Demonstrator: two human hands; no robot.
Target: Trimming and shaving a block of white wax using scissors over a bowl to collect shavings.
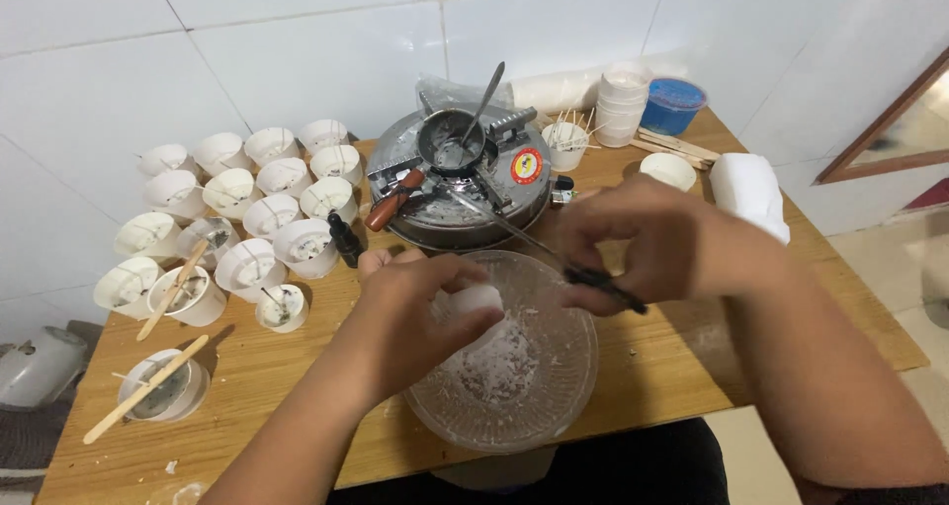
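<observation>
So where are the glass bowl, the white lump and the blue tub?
glass bowl (554, 406), head view, on its bare lower right wall.
white lump (477, 298), head view, on the part showing above the left hand's fingers.
blue tub (673, 105), head view, on its side.

The left hand (420, 312) hides most of the white lump (477, 297) — the knife (539, 248) handle sits buried under right fingers (603, 268)

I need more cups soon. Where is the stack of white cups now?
In the head view, the stack of white cups stands at the table's far right, against the tiled wall, just left of the blue round tub.

Both hands (425, 307) w/ fingers (593, 268) curled
</observation>
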